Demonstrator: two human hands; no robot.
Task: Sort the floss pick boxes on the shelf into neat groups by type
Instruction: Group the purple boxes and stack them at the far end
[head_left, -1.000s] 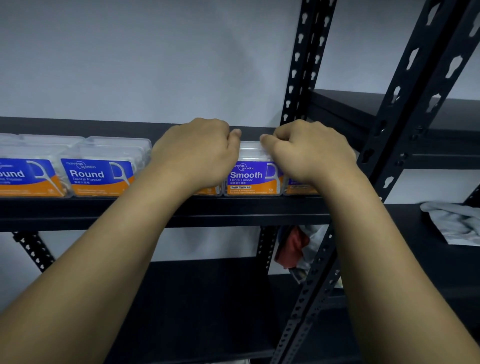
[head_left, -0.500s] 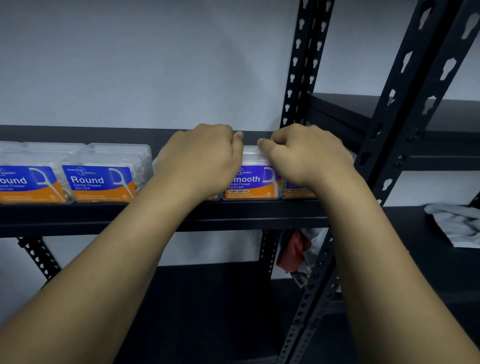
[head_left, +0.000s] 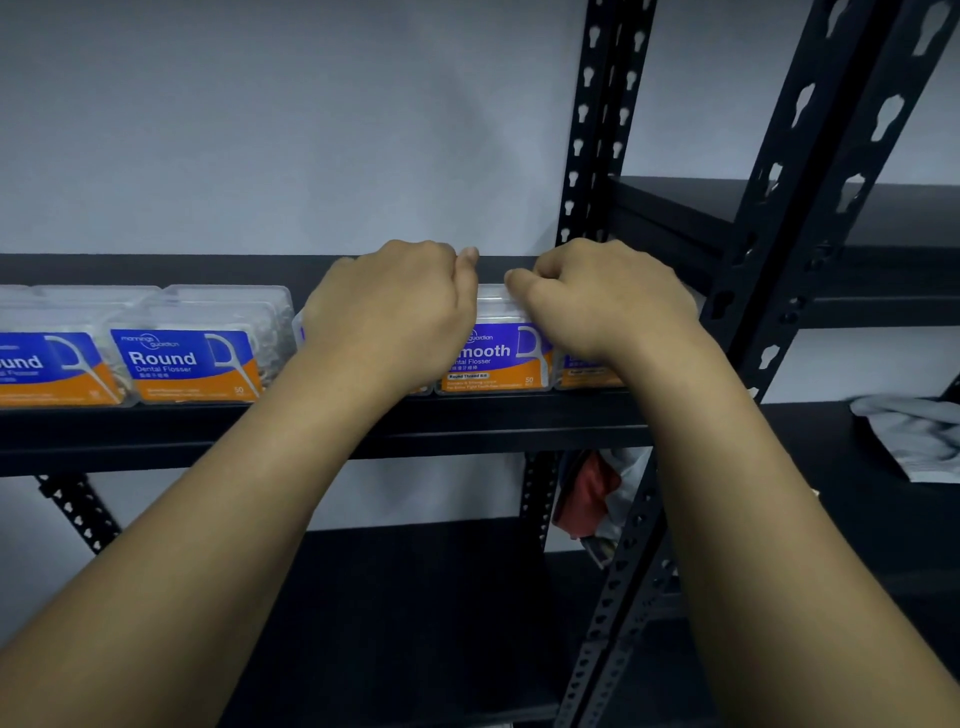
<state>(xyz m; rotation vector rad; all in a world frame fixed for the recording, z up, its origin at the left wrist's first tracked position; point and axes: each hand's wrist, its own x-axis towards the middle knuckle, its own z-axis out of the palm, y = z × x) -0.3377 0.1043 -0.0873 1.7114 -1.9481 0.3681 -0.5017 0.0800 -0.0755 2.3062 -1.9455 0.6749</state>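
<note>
Both hands, left hand (head_left: 395, 306) and right hand (head_left: 602, 296), curl over the Smooth boxes (head_left: 493, 358) near the shelf (head_left: 467, 421) front edge's right end, Round boxes (head_left: 192, 364) already grouped leftward, so sorting looks nearly done.

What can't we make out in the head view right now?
- Box under the left hand: label hidden by the hand.
- Box under the right hand: type word covered.
- Leftmost Round box: cut off by the left edge.
- Smooth box: small print blurred.
- Fingertips of both hands: curled out of sight.
</note>
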